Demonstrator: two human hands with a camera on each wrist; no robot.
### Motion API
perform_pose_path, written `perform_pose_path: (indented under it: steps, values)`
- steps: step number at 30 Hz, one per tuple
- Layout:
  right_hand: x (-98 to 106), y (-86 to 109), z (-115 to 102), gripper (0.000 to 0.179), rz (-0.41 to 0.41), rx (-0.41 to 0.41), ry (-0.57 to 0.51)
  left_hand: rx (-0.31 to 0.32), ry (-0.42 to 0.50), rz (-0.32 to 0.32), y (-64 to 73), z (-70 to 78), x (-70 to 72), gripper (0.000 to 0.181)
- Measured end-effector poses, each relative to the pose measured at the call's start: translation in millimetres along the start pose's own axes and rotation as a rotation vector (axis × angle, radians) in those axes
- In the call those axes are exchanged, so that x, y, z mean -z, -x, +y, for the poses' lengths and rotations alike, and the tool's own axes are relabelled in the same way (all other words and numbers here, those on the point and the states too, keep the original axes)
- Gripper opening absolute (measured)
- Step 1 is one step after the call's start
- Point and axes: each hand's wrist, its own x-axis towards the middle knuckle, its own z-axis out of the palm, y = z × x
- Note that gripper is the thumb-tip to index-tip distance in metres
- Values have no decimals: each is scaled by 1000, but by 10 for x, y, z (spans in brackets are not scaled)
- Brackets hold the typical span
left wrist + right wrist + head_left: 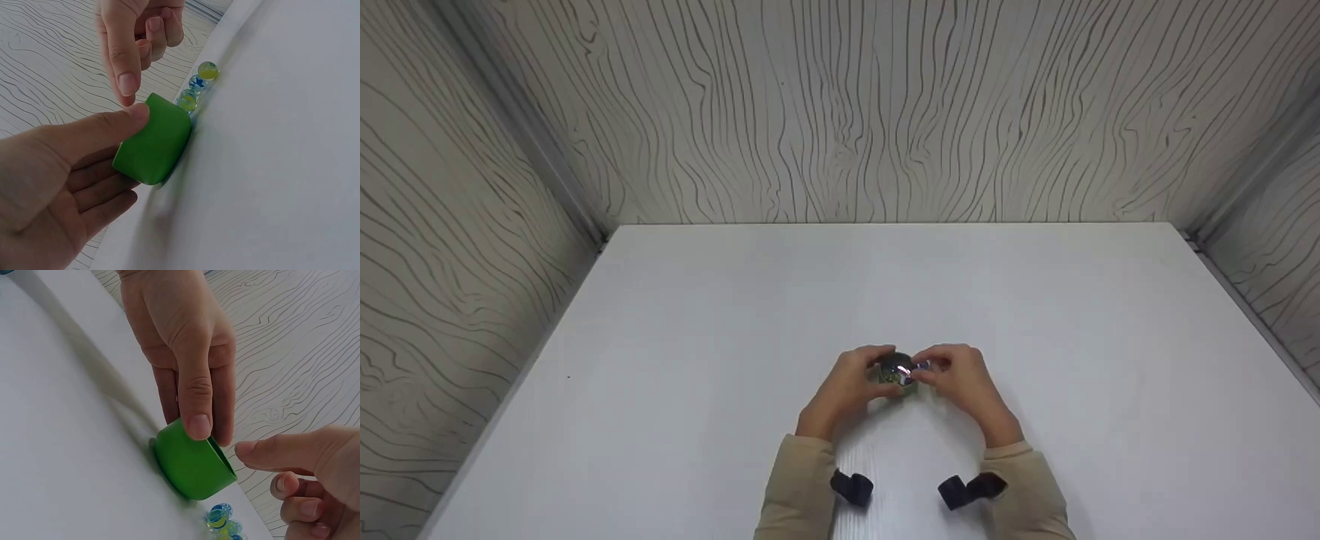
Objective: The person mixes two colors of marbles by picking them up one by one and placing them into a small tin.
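Note:
My left hand [851, 381] holds a small green cup [154, 140] tilted on the white table, thumb on its outside and fingers on the far side. From above, the cup's mouth looks dark and shiny; its contents are not clear. Close to the rim is my right hand [306, 478], thumb and index finger extended, the other fingers loosely bent. No object shows between those fingertips. Several clear glass marbles [197, 83] with blue and yellow swirls lie on the table just beside the cup, towards my right hand. The same marbles [224, 523] appear below the cup in the right wrist view.
The white table [697, 322] stretches out on all sides of the hands. Wood-patterned panels [840, 112] rise behind it and at both sides. Dark straps [853, 489] sit at the wrists over beige sleeves [799, 480].

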Motion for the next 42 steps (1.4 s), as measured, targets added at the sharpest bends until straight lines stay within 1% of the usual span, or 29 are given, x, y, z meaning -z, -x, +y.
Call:
perform_pose_path:
  steps: [8, 17, 23, 26, 31, 39, 42]
  values:
    - [32, -2, -5, 14, -27, -45, -15, 24, -3, -3, 2, 0, -5, 59]
    - [81, 5, -13, 15, -31, -43, -38, 37, -11, -6, 8, 5, 7, 60]
    - [120, 11, 4, 15, -8, -38, -23, 21, -7, -5, 4, 3, 4, 59]
    - [140, 17, 9, 15, -6, -54, -25, 11, -14, -4, 6, 4, 5, 59]
    - [159, 18, 19, 16, -16, -86, -25, 17, -22, -8, 8, 12, 5, 59]
    - [172, 16, 42, 16, -4, -79, -16, 30, -15, -6, 1, 16, 4, 59]
    - [180, 22, 47, 16, -3, -76, -22, 22, -12, -8, -2, 9, 2, 59]
